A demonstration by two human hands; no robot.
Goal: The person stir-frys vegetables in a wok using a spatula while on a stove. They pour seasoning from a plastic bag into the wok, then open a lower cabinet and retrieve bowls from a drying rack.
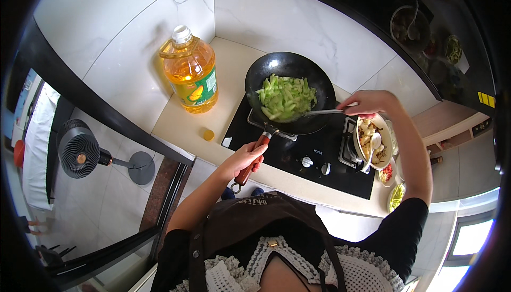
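Observation:
My left hand grips the reddish wooden handle of a black wok, which sits over the left burner. Sliced pale green vegetable pieces lie in the wok. My right hand is closed around the dark end of a metal-shafted cooking utensil, whose working end is down among the pieces and not clearly seen. Below my right wrist, on the right burner, stands a pale oval pot of white and dark food with a white spoon in it.
A large cooking oil bottle stands uncapped left of the black gas hob, with a yellow cap on the counter. Right of the hob are a dish of chopped red and pale food and a bowl of green strips. Tiled walls rise behind.

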